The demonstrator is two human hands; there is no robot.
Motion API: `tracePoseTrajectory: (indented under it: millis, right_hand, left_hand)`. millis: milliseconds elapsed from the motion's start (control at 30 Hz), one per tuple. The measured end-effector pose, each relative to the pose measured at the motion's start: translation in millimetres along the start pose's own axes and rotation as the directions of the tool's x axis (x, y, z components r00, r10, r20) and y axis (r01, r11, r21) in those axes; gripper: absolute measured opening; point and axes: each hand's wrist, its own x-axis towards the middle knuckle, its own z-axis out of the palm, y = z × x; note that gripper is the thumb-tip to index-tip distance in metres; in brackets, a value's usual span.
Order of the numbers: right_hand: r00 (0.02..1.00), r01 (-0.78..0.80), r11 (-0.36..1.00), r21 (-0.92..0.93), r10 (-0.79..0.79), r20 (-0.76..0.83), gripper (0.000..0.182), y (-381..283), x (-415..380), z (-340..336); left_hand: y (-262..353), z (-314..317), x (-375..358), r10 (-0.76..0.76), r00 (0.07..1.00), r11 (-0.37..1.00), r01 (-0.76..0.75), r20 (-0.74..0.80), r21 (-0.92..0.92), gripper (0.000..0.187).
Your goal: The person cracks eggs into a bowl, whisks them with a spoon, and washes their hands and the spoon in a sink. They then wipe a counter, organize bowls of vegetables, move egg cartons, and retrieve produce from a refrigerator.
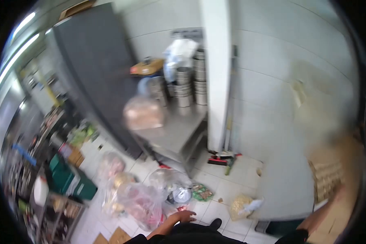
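White-tiled walls (258,69) and a pale tiled floor (207,209), seen from the head camera, with a tall dark grey cabinet (93,61) to the left and a shiny steel table (183,136) ahead, bearing stacked cylindrical steel pots (184,89). At bottom centre, the bare left hand (186,216), held low over the floor, fingers loosely extended and a little apart, apparently with nothing in hold. Just to its left, bulging clear plastic bags (140,203) with pinkish contents; cannot tell from this angle whether touching. Slightly farther ahead, a small green-and-red packet (202,192); off to the right, a clear bag of pale yellow pieces (240,207), apart from both hands. Out at the right edge, the bare right hand (338,193), up against or in front of a large tan cardboard box (349,162), near ridged tan rows (328,177). Too blurred there to tell the spread of the fingers, or any grip on the cardboard. Box at the right side of the body, right hand clearly nearer, left hand well apart; long side apparently running forward, roughly in line with the right forearm (319,215)
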Motion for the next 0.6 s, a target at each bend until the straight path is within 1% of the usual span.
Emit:
tracePoseTrajectory:
  millis: [33,67,100,133,167,200,233,267,300,333,367,400,433,467,500,533,567,600]
  right_hand:
    - [0.996,0.025,1.0,-0.011,-0.025,-0.081,0.057,-14,-7,-6]
    - [0.976,0.067,0.998,0.018,-0.062,-0.208,0.055,-36,-21,-19]
    - [0.917,0.149,0.986,0.075,-0.109,-0.384,0.053,-64,-42,-34]
    - [0.805,0.285,0.949,0.139,-0.158,-0.571,0.051,-101,-69,-47]
    - [0.664,0.453,0.874,0.177,-0.198,-0.721,0.048,-142,-104,-55]
    - [0.531,0.623,0.761,0.182,-0.24,-0.813,0.046,-186,-146,-56]
    - [0.455,0.771,0.601,0.21,-0.289,-0.842,0.044,-236,-197,-47]
    - [0.444,0.876,0.366,0.314,-0.355,-0.823,0.042,-300,-270,-30]
    - [0.638,0.738,0.113,0.665,-0.439,-0.633,0.043,-357,-328,37]
    - [0.713,0.158,-0.119,0.98,-0.674,-0.197,0.044,-385,-420,35]
    - [0.373,0.707,0.126,0.696,-0.902,-0.216,0.047,-402,-504,14]
    - [0.174,0.599,0.109,0.793,-0.985,0.004,0.045,-408,-593,-44]
    - [-0.111,0.504,-0.303,0.809,-0.951,-0.287,0.04,-414,-664,-22]
    - [-0.315,0.53,-0.385,0.755,-0.917,-0.246,0.035,-408,-726,0]
    - [-0.53,0.402,-0.383,0.831,-0.838,-0.13,0.032,-397,-791,-13]
    - [-0.736,0.295,-0.545,0.785,-0.653,-0.177,0.032,-389,-843,-11]
    - [-0.821,0.219,-0.51,0.832,-0.557,-0.125,0.032,-375,-890,-12]
    - [-0.887,0.147,-0.461,0.875,-0.452,-0.089,0.032,-364,-931,-12]
  left_hand:
    - [-5,20,-8,-0.055,0.998,0.998,0.056,0.011,-0.024,0.063]
    - [-8,33,-15,-0.103,0.994,0.993,0.104,0.03,-0.047,0.065]
    - [4,35,-31,-0.14,0.99,0.989,0.14,0.002,-0.048,0.065]
    - [16,31,-45,-0.175,0.984,0.984,0.174,-0.026,-0.045,0.065]
    - [2,41,-45,-0.15,0.987,0.984,0.144,-0.052,-0.101,0.065]
    - [-8,49,-46,-0.133,0.984,0.982,0.114,-0.118,-0.151,0.063]
    - [-10,51,-46,-0.127,0.97,0.984,0.096,-0.206,-0.15,0.061]
    - [-28,53,-61,-0.139,0.934,0.983,0.092,-0.328,-0.156,0.058]
    - [-35,51,-69,-0.1,0.89,0.985,0.027,-0.444,-0.168,0.057]
    - [-42,55,-80,-0.065,0.831,0.984,-0.039,-0.552,-0.174,0.055]
    - [-54,61,-89,-0.08,0.773,0.983,-0.045,-0.63,-0.18,0.053]
    - [-67,66,-102,-0.092,0.745,0.973,-0.072,-0.66,-0.217,0.051]
    - [-79,73,-116,-0.11,0.714,0.957,-0.113,-0.691,-0.268,0.05]
    - [-94,84,-130,-0.147,0.676,0.922,-0.17,-0.722,-0.347,0.047]
    - [-123,95,-137,-0.089,0.688,0.906,-0.244,-0.72,-0.345,0.045]
    - [-111,90,-182,-0.263,0.722,0.903,-0.049,-0.64,-0.426,0.044]
    - [-89,88,-234,-0.398,0.597,0.892,0.074,-0.697,-0.447,0.043]
    - [-104,108,-253,-0.467,0.432,0.879,0.13,-0.771,-0.459,0.043]
